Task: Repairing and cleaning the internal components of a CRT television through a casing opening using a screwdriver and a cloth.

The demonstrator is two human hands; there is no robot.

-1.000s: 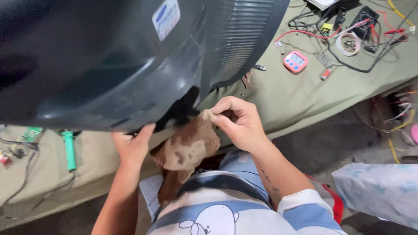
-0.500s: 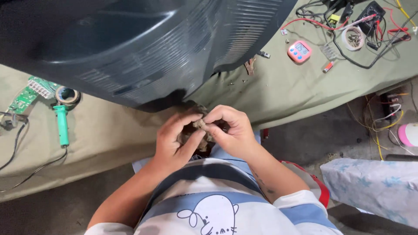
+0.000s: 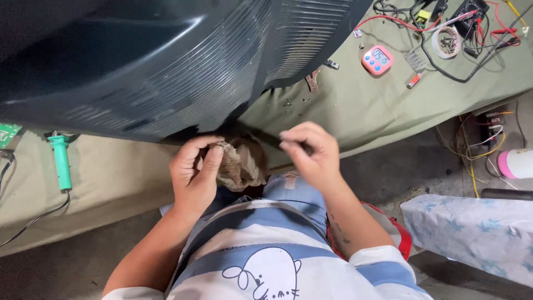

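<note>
Above and beyond both hands looms the dark ribbed television casing (image 3: 166, 61), its lower edge just over the knuckles, resting on the green cloth-covered bench (image 3: 361, 116). Just below that edge, the left hand (image 3: 194, 175) is curled around a crumpled brown rag (image 3: 240, 164), which bunches out toward the right hand. The right hand (image 3: 311, 153) sits just beside the rag, apart from it, fingertips pinched together; whether they hold anything cannot be told.

Single head cam, looking steeply down and close over the person's own chest and both hands at the near edge of the cloth-covered worktop (image 3: 361, 111). The dark ribbed casing (image 3: 166, 61) fills the upper left; floor shows lower right.
</note>
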